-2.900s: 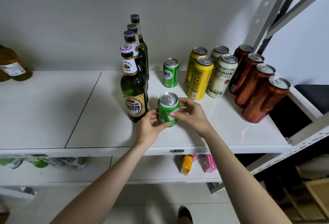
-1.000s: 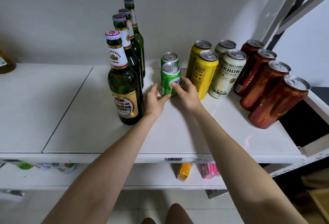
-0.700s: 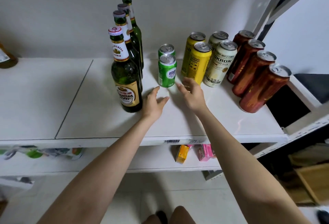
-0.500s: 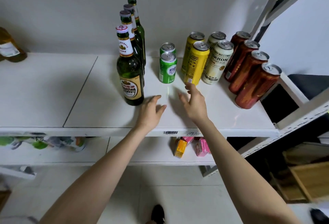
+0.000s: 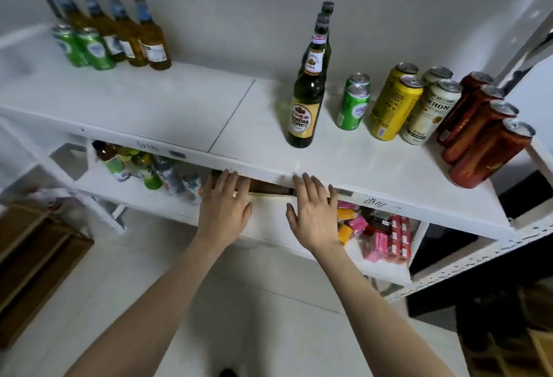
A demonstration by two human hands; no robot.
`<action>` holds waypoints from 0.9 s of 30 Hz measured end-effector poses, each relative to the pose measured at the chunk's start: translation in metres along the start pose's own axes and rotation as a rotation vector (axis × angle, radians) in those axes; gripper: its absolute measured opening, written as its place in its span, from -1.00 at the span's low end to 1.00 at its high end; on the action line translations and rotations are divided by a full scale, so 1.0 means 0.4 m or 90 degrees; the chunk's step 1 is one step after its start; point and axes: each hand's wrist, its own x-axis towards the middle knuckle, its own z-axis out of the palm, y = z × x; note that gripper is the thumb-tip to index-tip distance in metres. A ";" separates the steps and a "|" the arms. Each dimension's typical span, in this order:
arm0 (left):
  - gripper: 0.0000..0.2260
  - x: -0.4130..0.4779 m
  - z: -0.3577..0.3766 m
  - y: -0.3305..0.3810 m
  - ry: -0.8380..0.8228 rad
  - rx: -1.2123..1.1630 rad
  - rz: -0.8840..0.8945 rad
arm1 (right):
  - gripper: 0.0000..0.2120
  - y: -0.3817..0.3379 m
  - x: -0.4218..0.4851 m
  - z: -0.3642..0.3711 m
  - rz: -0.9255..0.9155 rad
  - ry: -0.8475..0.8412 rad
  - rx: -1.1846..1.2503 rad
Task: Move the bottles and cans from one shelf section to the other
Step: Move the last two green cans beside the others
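So your shelf (image 5: 155,107) carried two groups, split by the seam between its panels. Right section (image 5: 344,155) was sorted into rows by type running front to back, which I'd judge keeps each kind reachable and leaves the front strip free for the next arrivals. Left section (image 5: 89,92) held only a cluster pushed against the back wall, far left corner.

Counts, right section:
- red cans (image 5: 490,153): 4, one diagonal row at the far right
- green bottles (image 5: 305,107): 4 in single file, rear ones mostly hidden, count from the caps
- yellow cans (image 5: 396,107): 2
- cream cans (image 5: 432,111): 2
- small green cans (image 5: 353,107): 2, one behind the other

Left section:
- amber bottles (image 5: 152,38): 4 side by side
- green cans there (image 5: 88,47): 2 seen, blurred, maybe more

Your left hand (image 5: 223,207) and right hand (image 5: 312,212) were both empty, fingers spread flat, palms down, at the shelf's front edge. Neither touched a can or bottle.

Judging by that, the amber bottles and blurred cans were still left to shift.
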 end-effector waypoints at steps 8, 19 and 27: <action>-0.53 -0.110 -0.055 -0.355 -0.004 0.057 -0.120 | -0.39 -0.346 0.094 0.048 -0.082 -0.019 0.021; -0.53 -0.083 -0.077 -0.828 -0.014 0.120 -0.176 | -0.46 -0.742 0.320 0.127 -0.155 0.021 0.056; -0.50 0.086 -0.072 -1.067 -0.013 0.162 -0.186 | -0.44 -0.902 0.582 0.179 -0.202 0.001 0.039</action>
